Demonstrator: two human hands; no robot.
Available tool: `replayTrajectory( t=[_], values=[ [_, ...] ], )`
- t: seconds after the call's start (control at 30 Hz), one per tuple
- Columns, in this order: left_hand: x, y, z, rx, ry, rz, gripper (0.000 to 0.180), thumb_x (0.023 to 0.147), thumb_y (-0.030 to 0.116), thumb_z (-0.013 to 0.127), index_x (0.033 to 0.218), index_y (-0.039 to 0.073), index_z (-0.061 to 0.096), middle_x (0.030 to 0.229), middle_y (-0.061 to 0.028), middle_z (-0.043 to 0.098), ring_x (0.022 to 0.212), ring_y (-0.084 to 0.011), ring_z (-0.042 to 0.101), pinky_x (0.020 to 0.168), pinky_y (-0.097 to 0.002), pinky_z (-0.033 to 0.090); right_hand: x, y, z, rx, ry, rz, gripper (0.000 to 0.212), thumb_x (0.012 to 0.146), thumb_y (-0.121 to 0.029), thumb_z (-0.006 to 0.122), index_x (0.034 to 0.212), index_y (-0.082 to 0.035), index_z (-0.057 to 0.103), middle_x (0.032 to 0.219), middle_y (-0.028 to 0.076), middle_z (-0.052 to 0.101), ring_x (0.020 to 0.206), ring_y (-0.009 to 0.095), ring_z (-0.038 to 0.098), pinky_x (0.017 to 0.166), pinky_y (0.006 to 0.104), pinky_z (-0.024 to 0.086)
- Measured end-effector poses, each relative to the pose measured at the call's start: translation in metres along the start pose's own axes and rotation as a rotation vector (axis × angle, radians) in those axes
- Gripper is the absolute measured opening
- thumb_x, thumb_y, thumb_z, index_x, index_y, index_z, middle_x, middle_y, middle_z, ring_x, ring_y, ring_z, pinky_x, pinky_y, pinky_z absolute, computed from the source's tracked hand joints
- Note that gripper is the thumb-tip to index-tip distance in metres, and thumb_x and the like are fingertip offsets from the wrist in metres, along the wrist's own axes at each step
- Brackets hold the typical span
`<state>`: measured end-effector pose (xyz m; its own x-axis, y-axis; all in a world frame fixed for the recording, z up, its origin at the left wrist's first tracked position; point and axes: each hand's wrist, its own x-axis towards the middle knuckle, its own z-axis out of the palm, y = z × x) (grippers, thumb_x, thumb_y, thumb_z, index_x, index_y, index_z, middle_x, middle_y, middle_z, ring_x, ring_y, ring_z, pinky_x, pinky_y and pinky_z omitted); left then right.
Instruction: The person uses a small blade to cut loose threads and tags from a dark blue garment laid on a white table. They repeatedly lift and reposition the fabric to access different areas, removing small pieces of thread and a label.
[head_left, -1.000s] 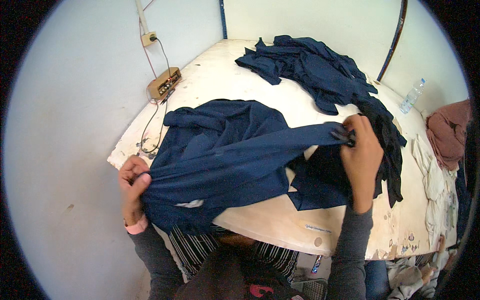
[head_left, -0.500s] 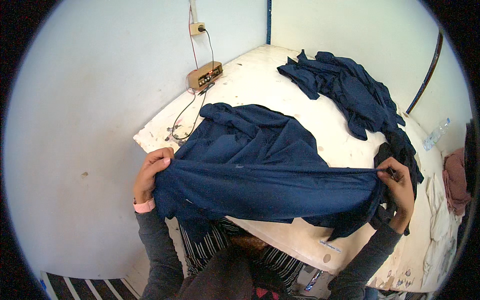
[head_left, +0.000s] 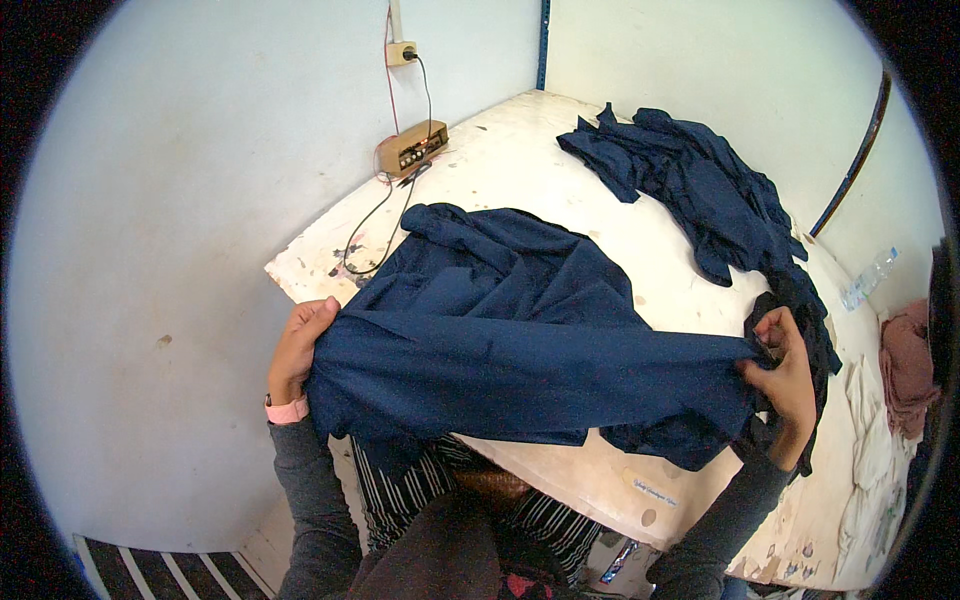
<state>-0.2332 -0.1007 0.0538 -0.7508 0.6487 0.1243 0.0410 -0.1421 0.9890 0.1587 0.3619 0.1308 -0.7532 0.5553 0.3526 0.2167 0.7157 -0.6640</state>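
Observation:
A navy blue garment [head_left: 530, 370] is stretched sideways between my two hands over the table's near edge. At its left end, my left hand [head_left: 300, 345] is closed on the cloth, thumb on top. My right hand [head_left: 785, 375] grips the opposite end, its thumb on the near side of the fabric and the fingers bent at the edge. The stretched part lies fairly smooth, while the rest of the garment is bunched on the table behind it. Its lower edge hangs over my lap.
Another pile of navy cloth [head_left: 690, 180] runs along the back right of the pale table [head_left: 500, 150], with black cloth [head_left: 770, 305] by my right hand. A brown radio-like box [head_left: 413, 150] with cables stands by the left wall. A plastic bottle [head_left: 868, 280] lies far right.
My right hand has shifted slightly left, and its fingers have changed their hold. The tight upper edge of the stretched cloth has turned over, leaving a smoother, flatter face.

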Motion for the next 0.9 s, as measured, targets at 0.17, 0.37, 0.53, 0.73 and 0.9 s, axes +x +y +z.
replayTrajectory(
  t=[0.17, 0.37, 0.53, 0.73, 0.9],
  values=[
    [-0.015, 0.017, 0.009, 0.042, -0.226, 0.129, 0.032, 0.1, 0.032, 0.068, 0.08, 0.007, 0.064, 0.072, 0.0078, 0.056, 0.067, -0.0009, 0.048, 0.062, -0.0198, 0.037, 0.005, -0.007, 0.007, -0.134, 0.197, 0.076, 0.023, 0.083, 0.01, 0.057, 0.101, -0.005, 0.054, 0.092, 0.001, 0.055, 0.085, 0.012, 0.052, 0.078, 0.026, 0.041],
    [-0.019, 0.033, 0.05, 0.393, -0.128, -0.048, 0.032, 0.101, 0.026, 0.067, 0.081, 0.002, 0.061, 0.072, 0.004, 0.054, 0.069, -0.0051, 0.043, 0.063, -0.0261, 0.038, 0.002, -0.015, 0.012, -0.648, 0.368, 0.274, 0.028, 0.083, 0.007, 0.06, 0.109, -0.004, 0.059, 0.094, 0.004, 0.065, 0.092, 0.019, 0.067, 0.077, 0.0364, 0.052],
    [-0.028, 0.048, 0.098, 0.653, -0.281, 0.247, 0.03, 0.1, 0.023, 0.066, 0.087, -0.004, 0.062, 0.075, -0.006, 0.05, 0.069, -0.0144, 0.046, 0.063, -0.0312, 0.039, -0.003, -0.079, 0.113, 0.101, 0.085, -0.02, 0.031, 0.077, -0.001, 0.08, 0.096, -0.006, 0.057, 0.092, 0.012, 0.061, 0.085, 0.024, 0.064, 0.076, 0.0335, 0.053],
    [-0.039, 0.063, 0.144, 0.621, -0.519, 0.266, 0.027, 0.099, 0.02, 0.065, 0.084, -0.002, 0.062, 0.074, -0.0107, 0.057, 0.067, -0.0185, 0.053, 0.061, -0.0325, 0.04, -0.045, -0.123, 0.19, 0.147, -0.217, -0.361, 0.043, 0.073, -0.007, 0.089, 0.101, -0.006, 0.056, 0.105, 0.008, 0.066, 0.091, 0.015, 0.065, 0.07, 0.0272, 0.052],
    [-0.042, 0.071, 0.137, 0.783, -0.405, 0.0, 0.032, 0.084, 0.032, 0.082, 0.086, 0.003, 0.069, 0.072, -0.0076, 0.063, 0.066, -0.0237, 0.06, 0.062, -0.0322, 0.045, -0.021, -0.097, 0.157, 0.68, -0.415, -0.049, 0.012, 0.09, 0.002, 0.071, 0.102, 0.0, 0.067, 0.095, 0.005, 0.074, 0.089, 0.011, 0.069, 0.075, 0.0258, 0.053]
  ],
)
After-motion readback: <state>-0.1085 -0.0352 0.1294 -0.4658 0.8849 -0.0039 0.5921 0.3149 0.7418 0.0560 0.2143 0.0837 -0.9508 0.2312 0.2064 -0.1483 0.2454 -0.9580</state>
